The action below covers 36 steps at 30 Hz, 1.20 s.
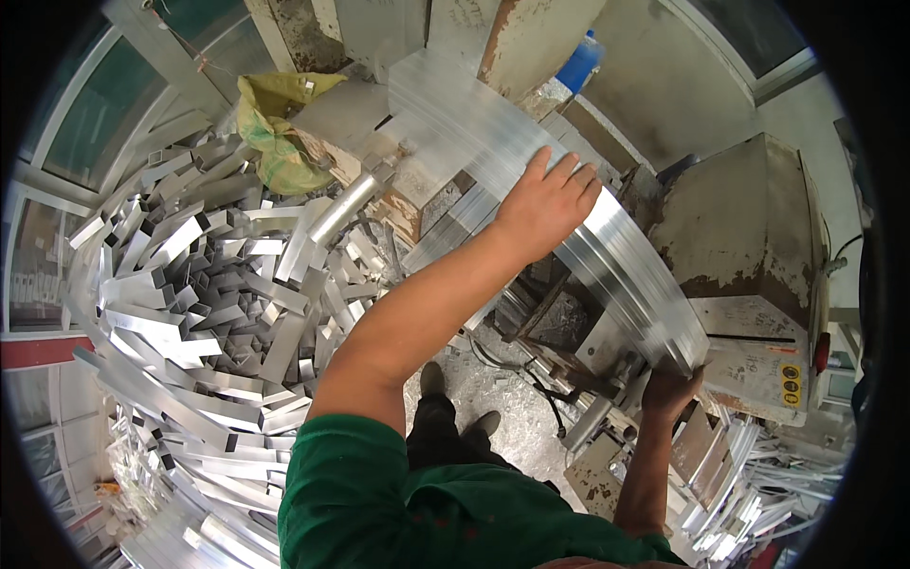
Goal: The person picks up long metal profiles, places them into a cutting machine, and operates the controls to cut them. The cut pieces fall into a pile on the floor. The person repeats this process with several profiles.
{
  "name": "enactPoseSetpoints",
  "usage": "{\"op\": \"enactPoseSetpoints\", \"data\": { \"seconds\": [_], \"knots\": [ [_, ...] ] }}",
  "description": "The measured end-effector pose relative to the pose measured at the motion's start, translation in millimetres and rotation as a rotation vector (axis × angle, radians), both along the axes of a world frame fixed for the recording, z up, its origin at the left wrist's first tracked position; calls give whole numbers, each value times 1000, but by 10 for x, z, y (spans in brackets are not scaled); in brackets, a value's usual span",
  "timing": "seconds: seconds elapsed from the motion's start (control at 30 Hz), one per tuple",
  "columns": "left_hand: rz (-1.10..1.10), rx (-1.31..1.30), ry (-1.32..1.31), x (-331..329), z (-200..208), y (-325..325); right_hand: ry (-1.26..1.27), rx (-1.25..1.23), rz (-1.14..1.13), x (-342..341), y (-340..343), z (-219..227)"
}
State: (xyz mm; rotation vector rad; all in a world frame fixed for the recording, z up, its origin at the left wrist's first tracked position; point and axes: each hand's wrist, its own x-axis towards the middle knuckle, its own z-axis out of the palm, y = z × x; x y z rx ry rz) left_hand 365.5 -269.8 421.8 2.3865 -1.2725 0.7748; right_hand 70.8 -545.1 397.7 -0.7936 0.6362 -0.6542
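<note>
A long, shiny aluminium profile with lengthwise lines runs from the far middle to the near right across a machine bench. Whether it is one wide piece or several side by side, I cannot tell. My left hand lies palm down on its middle, fingers spread and stretched out. At the near right end, my right hand closes round the profile's end from below, its fingers partly hidden. Beneath the profile is dusty machinery with a dark opening. A round metal cylinder sticks out left of the bench.
A big heap of cut rectangular aluminium tubes fills the left side. A yellow-green sack sits behind it. The worn machine housing stands right, with a blue bottle at the back. Cables hang near my feet. Metal offcuts lie lower right.
</note>
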Motion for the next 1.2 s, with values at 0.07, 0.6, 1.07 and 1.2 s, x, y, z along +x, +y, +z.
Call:
{"op": "enactPoseSetpoints", "data": {
  "seconds": [0.07,0.6,1.07,1.2],
  "knots": [
    [-29,68,25,31,49,-63,7,146,-11,-220,-333,-178],
    [-40,259,147,8,204,-107,22,-99,-148,-10,-62,-119],
    [-78,207,160,134,217,-58,334,-901,-308,-449,-182,220],
    [-91,135,109,88,113,-56,201,-1550,283,243,493,960]
  ]
}}
